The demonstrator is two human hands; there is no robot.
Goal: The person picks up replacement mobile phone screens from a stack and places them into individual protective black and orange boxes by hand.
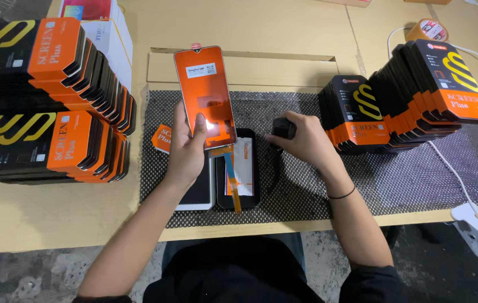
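One flat orange-filmed phone screen panel (205,95) is held upright in the left hand (185,148), long axis away from the body; a small black device (284,128) is clasped by the right hand (306,140) just beside.

My left hand (187,148) holds a flat orange-filmed phone screen panel (205,95) upright over the black perforated rubber mat (396,174), which lies on the pale wooden table (37,219). Below the panel, on the mat, a black rectangular tray (246,193) lies flat, with a thin white tablet-like slab (199,193) touching its left side. A ribbon cable (231,179) hangs from the panel across the tray. My right hand (306,140), just right of the tray, rests on a small black block (283,128). Stacks of black-and-orange cardboard boxes (413,90) stand on the right, and more stacks (48,95) on the left. A brown tape roll (427,29) sits behind the right stacks.
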